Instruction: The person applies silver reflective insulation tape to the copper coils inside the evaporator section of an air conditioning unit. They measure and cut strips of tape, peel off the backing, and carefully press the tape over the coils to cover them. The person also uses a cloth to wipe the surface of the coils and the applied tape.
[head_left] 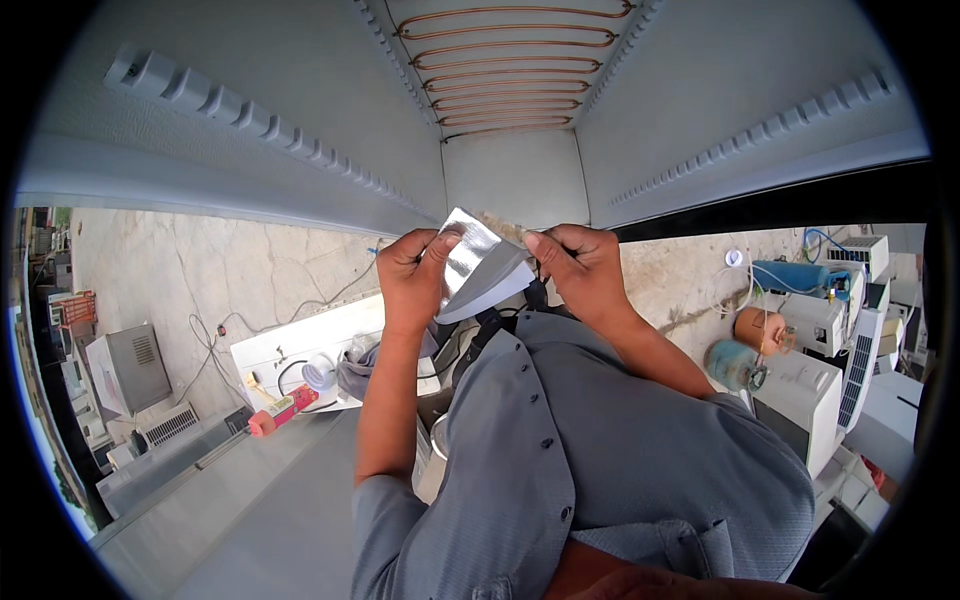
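In front of my chest I hold a short piece of silver foil tape (465,262). My left hand (413,268) pinches its left side, the thumb lying on the shiny face. My right hand (580,262) is closed at its right edge, thumb against the curled forefinger. The piece bends between the hands, and a pale backing sheet (503,289) curves out below the shiny face. Whether the backing is partly loose I cannot tell. Just beyond my hands opens a white refrigerator cabinet (512,170), with copper tubing (510,62) looping across its back wall.
Ribbed shelf supports (240,120) line both cabinet walls. At left, a white panel (262,350) carries a red-pink tool (283,410) and a grey cloth (362,375). Gas cylinders (735,364) with hoses and several white appliances (800,395) stand at right. Cables cross the concrete floor (150,262).
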